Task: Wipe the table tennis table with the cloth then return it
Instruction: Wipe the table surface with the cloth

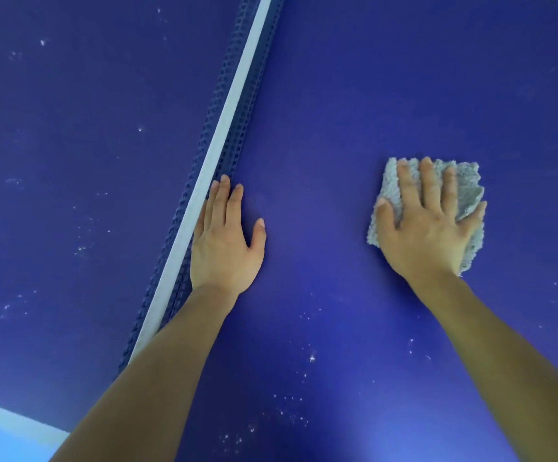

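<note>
The blue table tennis table [337, 111] fills the view. A folded grey fluffy cloth [467, 191] lies flat on it at the right. My right hand [427, 225] presses on the cloth with straight, spread fingers, covering most of it. My left hand [227, 241] rests flat on the bare table surface, fingers straight, its edge against the foot of the net [224, 128].
The net with its white top band runs diagonally from top centre to lower left, splitting the table in two halves. White specks of dust [291, 411] dot the surface near me and the far half at the left. A white edge line [10, 418] shows at bottom left.
</note>
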